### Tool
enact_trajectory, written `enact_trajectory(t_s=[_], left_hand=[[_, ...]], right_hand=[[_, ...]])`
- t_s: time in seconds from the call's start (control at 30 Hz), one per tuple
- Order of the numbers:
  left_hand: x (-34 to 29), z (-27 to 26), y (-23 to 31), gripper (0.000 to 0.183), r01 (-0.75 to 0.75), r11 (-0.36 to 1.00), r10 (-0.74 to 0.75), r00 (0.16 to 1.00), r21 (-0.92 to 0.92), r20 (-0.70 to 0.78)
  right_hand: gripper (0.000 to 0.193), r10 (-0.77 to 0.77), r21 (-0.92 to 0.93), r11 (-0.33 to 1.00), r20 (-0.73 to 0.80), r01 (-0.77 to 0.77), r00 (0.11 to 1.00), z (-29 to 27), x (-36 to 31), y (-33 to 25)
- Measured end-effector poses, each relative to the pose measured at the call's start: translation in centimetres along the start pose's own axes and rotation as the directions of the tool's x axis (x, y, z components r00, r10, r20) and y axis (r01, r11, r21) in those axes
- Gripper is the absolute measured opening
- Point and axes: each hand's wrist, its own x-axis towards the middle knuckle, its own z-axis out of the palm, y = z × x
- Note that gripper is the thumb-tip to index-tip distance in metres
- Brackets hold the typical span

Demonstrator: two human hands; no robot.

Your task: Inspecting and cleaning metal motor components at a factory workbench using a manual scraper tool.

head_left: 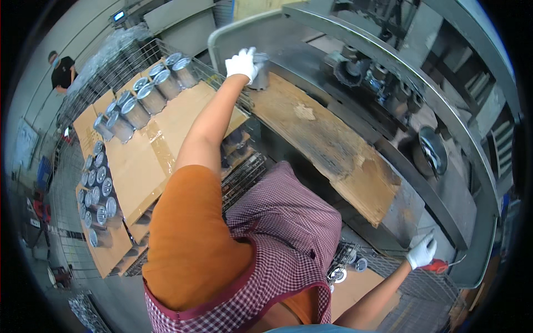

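Note:
My left hand [242, 64], in a white glove, is stretched far forward. Its fingers are closed round the upper side of a grey metal cylinder [259, 77], which stands upright at the far end of a worn wooden board [322, 139]. Low on the right is my right hand [422, 252], also gloved in white, its fingers drawn together. What they pinch, if anything, is too small to make out. A red-handled tool [436, 266] with a thin shaft lies right beside that hand; whether the palm touches it is unclear.
On the left, metal cylinders [135, 113] stand in rows on cardboard [133, 177] in a wire cage. A press-like machine [355, 69] and a dark bowl [430, 150] are beyond the board. A curved metal rail [388, 53] spans the right. Another person [62, 72] stands far left.

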Motion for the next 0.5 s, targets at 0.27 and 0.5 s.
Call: enact_trajectory(t_s=[0.27, 0.5], left_hand=[[-0.1, -2.4, 3.5, 0.028, -0.511, 0.853, 0.447, 0.821, 0.108, 0.356], [-6.9, -4.0, 11.3, 0.038, -0.392, 0.828, 0.524, 0.796, -0.4, 0.303]], right_hand=[[0.041, 0.039, -0.049, 0.998, -0.031, -0.041, 0.999, 1.7, 0.6, 3.9], [0.05, 0.171, -0.18, 0.97, 0.03, -0.163, 0.985, 2.6, 2.5, 6.0]])
